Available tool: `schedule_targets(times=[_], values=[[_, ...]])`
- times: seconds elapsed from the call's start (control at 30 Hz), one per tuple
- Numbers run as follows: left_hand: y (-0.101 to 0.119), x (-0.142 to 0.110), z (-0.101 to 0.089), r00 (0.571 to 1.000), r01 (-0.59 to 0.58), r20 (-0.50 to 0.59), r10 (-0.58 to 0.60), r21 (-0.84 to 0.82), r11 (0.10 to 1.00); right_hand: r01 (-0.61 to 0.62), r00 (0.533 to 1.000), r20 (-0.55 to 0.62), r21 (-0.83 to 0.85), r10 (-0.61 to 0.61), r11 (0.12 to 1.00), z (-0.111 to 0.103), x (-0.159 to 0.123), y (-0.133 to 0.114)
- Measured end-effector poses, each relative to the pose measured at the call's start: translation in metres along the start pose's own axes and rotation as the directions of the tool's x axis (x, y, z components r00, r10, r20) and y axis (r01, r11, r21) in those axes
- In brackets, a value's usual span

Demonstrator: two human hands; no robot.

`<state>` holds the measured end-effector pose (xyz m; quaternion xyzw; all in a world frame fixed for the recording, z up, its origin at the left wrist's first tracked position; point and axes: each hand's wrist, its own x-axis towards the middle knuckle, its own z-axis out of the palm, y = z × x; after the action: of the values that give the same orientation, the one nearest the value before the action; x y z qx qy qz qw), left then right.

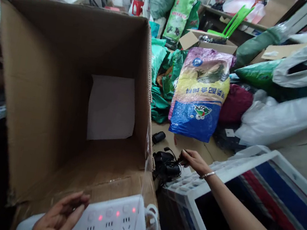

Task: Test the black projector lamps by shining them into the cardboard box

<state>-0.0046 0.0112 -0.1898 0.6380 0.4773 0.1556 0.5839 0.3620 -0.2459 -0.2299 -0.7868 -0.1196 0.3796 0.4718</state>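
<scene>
One open brown corrugated cardboard box stands nearest. A white plastic power strip with glowing red lights is laid on its near flap, with the half-curled left hand at its end, though a grip cannot be told. Black power adapters are heaped beside the box, and a thin black cord is pinched firmly by the right hand.

The tan floor carries a blue-and-yellow woven sack. Just below that sack lie a small black case and a tangle of black power adapters; green plastic bags lie just left of it.
</scene>
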Motion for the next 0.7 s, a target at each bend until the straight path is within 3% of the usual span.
schedule_targets(times=[0.13, 0.27, 0.33, 0.47, 0.6, 0.7], values=[[0.002, 0.004, 0.005, 0.99, -0.143, 0.016, 0.143, -0.024, 0.989, 0.124, 0.985, -0.134, 0.091, -0.112, 0.988, 0.006, -0.044, -0.031], [0.002, 0.001, 0.012, 0.963, -0.264, 0.065, 0.26, 0.079, 0.961, 0.203, 0.945, -0.294, 0.179, -0.145, 0.963, 0.018, -0.063, -0.048], [0.007, -0.006, 0.02, 0.93, -0.363, 0.12, 0.347, 0.155, 0.919, 0.243, 0.927, -0.341, 0.219, -0.159, 0.945, 0.025, -0.069, -0.054], [0.034, -0.022, 0.054, 0.821, -0.528, 0.339, 0.46, 0.144, 0.837, 0.346, 0.9, -0.374, 0.305, -0.223, 0.887, 0.03, -0.094, -0.073], [0.067, -0.031, 0.111, 0.644, -0.643, 0.558, 0.524, 0.024, 0.766, 0.47, 0.854, -0.417, 0.358, -0.312, 0.807, 0.026, -0.139, -0.111], [0.082, -0.037, 0.147, 0.581, -0.657, 0.624, 0.522, -0.019, 0.754, 0.578, 0.798, -0.438, 0.364, -0.414, 0.73, 0.028, -0.178, -0.146]])
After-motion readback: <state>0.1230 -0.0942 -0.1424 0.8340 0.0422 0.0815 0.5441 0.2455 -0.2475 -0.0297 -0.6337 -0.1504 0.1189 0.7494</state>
